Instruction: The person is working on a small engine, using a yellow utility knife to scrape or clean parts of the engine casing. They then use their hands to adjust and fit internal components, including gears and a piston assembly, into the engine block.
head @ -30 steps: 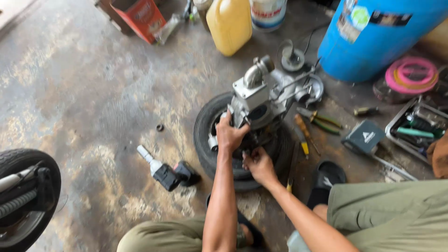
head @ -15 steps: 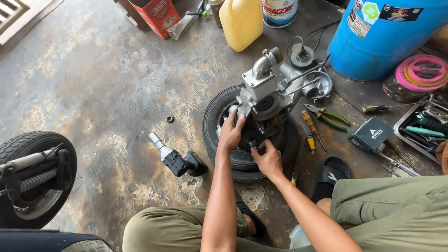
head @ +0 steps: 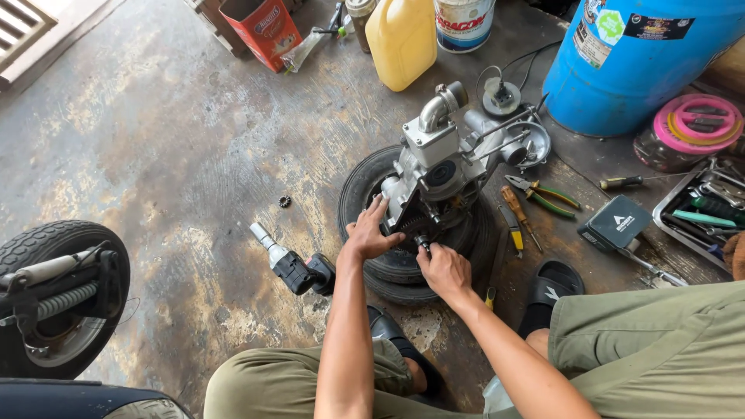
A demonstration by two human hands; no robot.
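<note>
**Both hands on an engine block set on a tyre**

A grey metal engine block [head: 434, 174] stands upright on a black tyre [head: 365, 186] that lies flat on the stained concrete floor [head: 178, 155], near the middle of the view. The left hand [head: 369, 233] rests with fingers spread against the block's lower left side, gripping nothing. The right hand [head: 442, 270] is curled shut around a small dark tool [head: 423, 245] whose tip meets the block's lower edge; what kind of tool it is cannot be told.

Just left of the tyre a black cordless impact wrench [head: 293, 265] lies on the floor, and a small toothed part [head: 284, 202] sits farther left, apart from it. Right of the tyre lie green-handled pliers [head: 543, 195] and a wooden-handled screwdriver [head: 514, 211], close together. A black sandal [head: 549, 289] is near the person's right knee. Beyond the block, toward the far edge of the floor, stand a yellow jug [head: 402, 39], a white tub [head: 464, 22] and a large blue drum [head: 644, 58]. A metal tray of tools [head: 702, 209] sits at the right edge, and a scooter wheel [head: 58, 299] stands at the lower left
</note>
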